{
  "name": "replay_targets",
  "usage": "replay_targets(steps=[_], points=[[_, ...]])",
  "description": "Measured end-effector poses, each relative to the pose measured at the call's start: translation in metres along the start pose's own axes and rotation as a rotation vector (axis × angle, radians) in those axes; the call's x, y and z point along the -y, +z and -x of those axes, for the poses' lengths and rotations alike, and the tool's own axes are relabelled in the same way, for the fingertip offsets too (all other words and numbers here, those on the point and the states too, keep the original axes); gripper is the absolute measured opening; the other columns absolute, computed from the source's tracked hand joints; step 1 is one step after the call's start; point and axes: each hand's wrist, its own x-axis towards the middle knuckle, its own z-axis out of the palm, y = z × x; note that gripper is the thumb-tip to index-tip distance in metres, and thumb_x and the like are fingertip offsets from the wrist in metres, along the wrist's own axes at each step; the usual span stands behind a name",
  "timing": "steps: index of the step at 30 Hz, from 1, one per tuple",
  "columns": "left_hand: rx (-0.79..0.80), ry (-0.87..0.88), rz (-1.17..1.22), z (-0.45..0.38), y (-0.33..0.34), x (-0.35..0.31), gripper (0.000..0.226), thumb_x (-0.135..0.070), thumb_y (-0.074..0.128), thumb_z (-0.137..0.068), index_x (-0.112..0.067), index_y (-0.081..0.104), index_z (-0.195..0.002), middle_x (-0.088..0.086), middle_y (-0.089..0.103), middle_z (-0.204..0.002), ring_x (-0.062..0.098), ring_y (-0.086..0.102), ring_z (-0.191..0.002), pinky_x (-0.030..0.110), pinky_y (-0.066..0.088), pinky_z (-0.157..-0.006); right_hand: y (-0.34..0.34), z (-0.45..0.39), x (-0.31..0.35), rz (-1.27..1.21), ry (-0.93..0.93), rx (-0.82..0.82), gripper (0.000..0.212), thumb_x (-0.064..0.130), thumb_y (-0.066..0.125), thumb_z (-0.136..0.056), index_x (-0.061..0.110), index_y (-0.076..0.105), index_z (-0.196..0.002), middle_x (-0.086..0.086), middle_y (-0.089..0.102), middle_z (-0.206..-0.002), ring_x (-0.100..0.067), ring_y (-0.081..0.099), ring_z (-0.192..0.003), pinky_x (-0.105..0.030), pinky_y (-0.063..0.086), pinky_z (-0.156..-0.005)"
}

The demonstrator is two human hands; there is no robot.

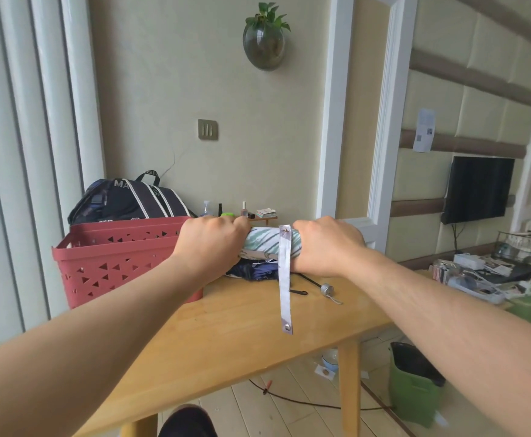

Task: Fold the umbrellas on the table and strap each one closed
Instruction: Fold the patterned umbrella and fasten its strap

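- A rolled, pale green-patterned umbrella (270,244) is held level above the counter (226,326), just over a dark umbrella (254,270) lying unfolded on it.
- Both ends are wrapped: the left hand (210,244) and the right hand (327,246) are each clenched in a firm grip around the roll.
- The strap (284,279) hangs loose between them, its snap unfastened, so folding seems done and strapping remains.
- Next, one hand must be freed to wind the strap round and press the snap.
- A red basket (113,260) sits at the counter's left; a backpack (131,200) lies behind.
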Motion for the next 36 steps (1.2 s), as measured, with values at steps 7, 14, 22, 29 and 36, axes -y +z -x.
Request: replay_targets(steps=[7, 14, 22, 29, 36], points=[[0.277, -0.202, 0.131, -0.012, -0.017, -0.018, 0.024, -0.029, 0.067, -0.072, -0.026, 0.054, -0.093, -0.007, 0.046, -0.067, 0.025, 0.050, -0.062, 0.028, 0.036, -0.055, 0.021, -0.014, -0.005, 0.254, -0.072, -0.428, 0.048, 0.046, 0.083, -0.066, 0.027, 0.057, -0.102, 0.004, 0.060, -0.092, -0.029, 0.061, -0.088, -0.040, 0.044, -0.082], [0.608, -0.127, 0.336, -0.018, -0.032, -0.011, 0.025, -0.030, 0.068, -0.064, -0.023, 0.055, -0.085, -0.005, 0.062, -0.061, 0.013, 0.058, -0.057, 0.026, 0.045, -0.049, 0.028, -0.009, -0.030, 0.293, -0.146, -0.350, 0.040, 0.035, 0.074, -0.073, 0.029, 0.036, -0.086, 0.009, 0.045, -0.071, -0.028, 0.058, -0.066, -0.032, 0.038, -0.062], [0.443, -0.088, 0.165, -0.014, -0.031, -0.017, 0.044, -0.048, 0.070, -0.074, -0.034, 0.049, -0.110, -0.012, 0.047, -0.078, 0.024, 0.053, -0.077, 0.031, 0.040, -0.062, 0.016, -0.004, -0.011, 0.228, -0.069, -0.173, 0.028, 0.037, 0.064, -0.081, 0.028, 0.039, -0.090, 0.007, 0.052, -0.083, -0.031, 0.058, -0.080, -0.034, 0.043, -0.067], [0.107, -0.011, 0.008, -0.010, -0.009, -0.026, 0.040, -0.034, 0.071, -0.074, -0.027, 0.054, -0.110, -0.006, 0.064, -0.087, 0.025, 0.067, -0.081, 0.029, 0.032, -0.056, 0.010, -0.002, 0.004, 0.181, 0.019, -0.111, 0.021, 0.034, 0.062, -0.077, 0.029, 0.047, -0.089, 0.008, 0.047, -0.072, -0.029, 0.053, -0.073, -0.031, 0.036, -0.056], [0.019, 0.014, -0.078, -0.003, -0.004, -0.015, 0.026, -0.015, 0.072, -0.059, -0.021, 0.059, -0.081, -0.004, 0.052, -0.060, 0.025, 0.055, -0.050, 0.022, 0.016, -0.051, 0.001, 0.003, -0.004, 0.025, 0.075, 0.048, 0.023, 0.042, 0.064, -0.067, 0.028, 0.053, -0.081, 0.009, 0.061, -0.075, -0.018, 0.057, -0.069, -0.029, 0.044, -0.057]])
